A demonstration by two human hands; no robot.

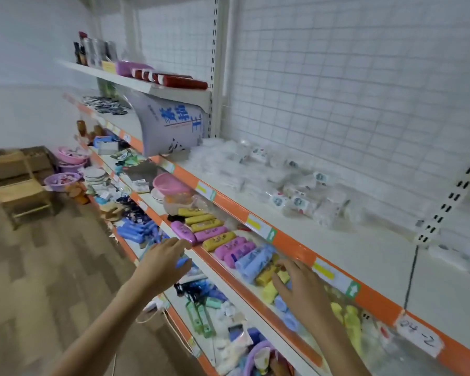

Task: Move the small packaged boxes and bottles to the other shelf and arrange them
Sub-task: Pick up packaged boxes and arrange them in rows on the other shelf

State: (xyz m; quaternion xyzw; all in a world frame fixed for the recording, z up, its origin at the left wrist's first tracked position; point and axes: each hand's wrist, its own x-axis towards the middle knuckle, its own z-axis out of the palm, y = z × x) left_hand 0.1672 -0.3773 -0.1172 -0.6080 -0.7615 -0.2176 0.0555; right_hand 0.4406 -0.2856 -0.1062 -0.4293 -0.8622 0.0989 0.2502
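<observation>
A row of small yellow, pink and blue packages lies on the middle shelf under the orange-edged upper shelf. My right hand reaches into this shelf, its fingers bent over yellow packages; whether it grips one I cannot tell. My left hand hovers in front of the shelf edge with fingers spread, near a pink package, holding nothing. Clear-wrapped packs lie on the upper shelf.
A large grey sack stands on the upper shelf at left. Pink bowls sit on the middle shelf. The lower shelf holds blue tubes and green boxes. Wooden stools stand on the floor at left.
</observation>
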